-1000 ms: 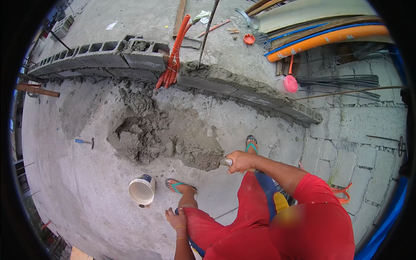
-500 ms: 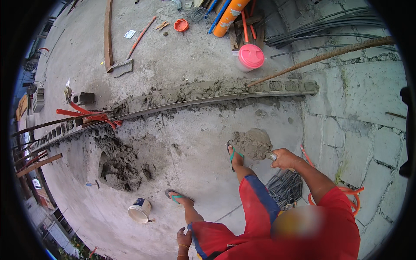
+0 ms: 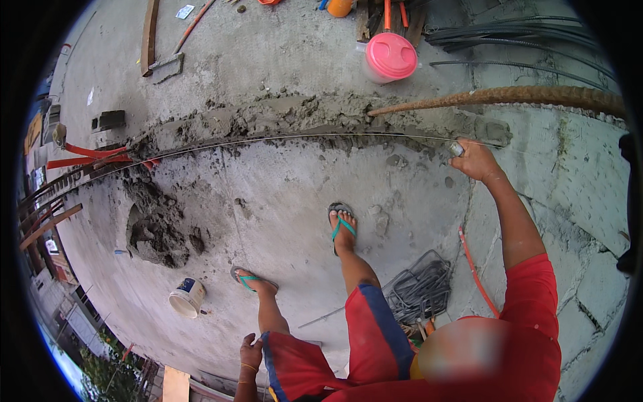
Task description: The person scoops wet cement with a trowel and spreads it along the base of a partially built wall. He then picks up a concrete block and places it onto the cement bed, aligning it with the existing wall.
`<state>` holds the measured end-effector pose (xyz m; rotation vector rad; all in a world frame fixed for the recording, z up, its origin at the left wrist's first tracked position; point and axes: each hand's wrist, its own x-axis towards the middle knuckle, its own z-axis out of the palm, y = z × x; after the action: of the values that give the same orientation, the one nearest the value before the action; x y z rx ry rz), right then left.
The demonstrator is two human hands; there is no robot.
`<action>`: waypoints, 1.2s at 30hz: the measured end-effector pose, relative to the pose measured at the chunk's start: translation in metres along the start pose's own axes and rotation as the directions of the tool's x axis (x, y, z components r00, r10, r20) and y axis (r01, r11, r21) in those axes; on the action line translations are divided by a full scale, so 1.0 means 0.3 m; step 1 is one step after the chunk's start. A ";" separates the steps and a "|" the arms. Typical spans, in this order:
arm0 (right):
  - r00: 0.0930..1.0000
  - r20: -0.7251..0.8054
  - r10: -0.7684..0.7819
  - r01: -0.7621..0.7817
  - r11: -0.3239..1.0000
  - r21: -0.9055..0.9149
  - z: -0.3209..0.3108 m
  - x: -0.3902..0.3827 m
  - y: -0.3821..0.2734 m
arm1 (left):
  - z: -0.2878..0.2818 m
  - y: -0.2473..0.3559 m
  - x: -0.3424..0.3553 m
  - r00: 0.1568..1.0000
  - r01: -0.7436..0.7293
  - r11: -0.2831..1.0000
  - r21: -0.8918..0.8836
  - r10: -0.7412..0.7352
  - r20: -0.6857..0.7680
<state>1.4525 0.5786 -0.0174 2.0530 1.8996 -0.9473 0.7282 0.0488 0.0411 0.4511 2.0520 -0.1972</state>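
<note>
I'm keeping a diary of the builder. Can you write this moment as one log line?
right hand: holds small tool at mortar strip | left hand: empty by hip | mortar pile, white bucket on concrete

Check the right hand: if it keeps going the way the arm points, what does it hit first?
The right hand, gripping a small metal tool handle, points up and slightly left. First in line looks like the wet mortar bed along the taut string line, then the rusty rebar. The rebar's height is unclear.
</note>
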 end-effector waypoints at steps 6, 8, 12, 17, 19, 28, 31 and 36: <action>0.970 -0.232 -0.074 -0.018 0.928 -0.372 0.118 0.096 0.093 | 0.011 0.120 -0.061 1.000 0.011 0.998 -0.069 -0.011 -0.001; 0.971 -0.233 0.053 -0.147 0.902 -0.406 0.116 0.034 0.156 | -0.009 0.109 -0.081 1.000 -0.005 0.994 -0.111 0.003 -0.022; 0.947 -0.249 0.204 -0.280 0.904 -0.324 0.081 -0.208 0.255 | -0.055 0.005 -0.112 0.998 0.000 0.991 -0.133 -0.008 -0.059; 0.954 -0.119 0.277 -0.289 0.952 -0.104 0.233 -0.524 0.054 | -0.071 -0.156 -0.035 0.994 -0.027 0.999 -0.023 0.024 -0.104; 0.968 0.040 0.249 -0.252 0.952 0.175 0.376 -0.599 -0.152 | -0.102 -0.235 0.025 0.986 -0.100 0.994 0.040 0.104 -0.128; 0.925 0.216 -0.312 0.338 0.936 -0.099 1.470 -0.534 -1.448 | -0.456 -0.599 0.234 0.987 -0.018 0.984 0.177 0.047 -0.157; 0.952 0.294 -0.080 0.080 0.997 0.013 1.945 -0.447 -1.794 | -0.607 -0.768 0.307 0.993 -0.030 0.994 0.103 0.042 -0.115; 0.920 -0.105 0.377 -0.344 0.906 0.246 2.512 -0.264 -1.984 | -0.739 -1.014 0.422 0.996 -0.066 0.995 -0.073 0.061 -0.070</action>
<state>0.6487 0.2031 -0.3935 2.5567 1.4426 -0.9684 0.3736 -0.1294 0.0288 0.4810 2.1007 -0.0665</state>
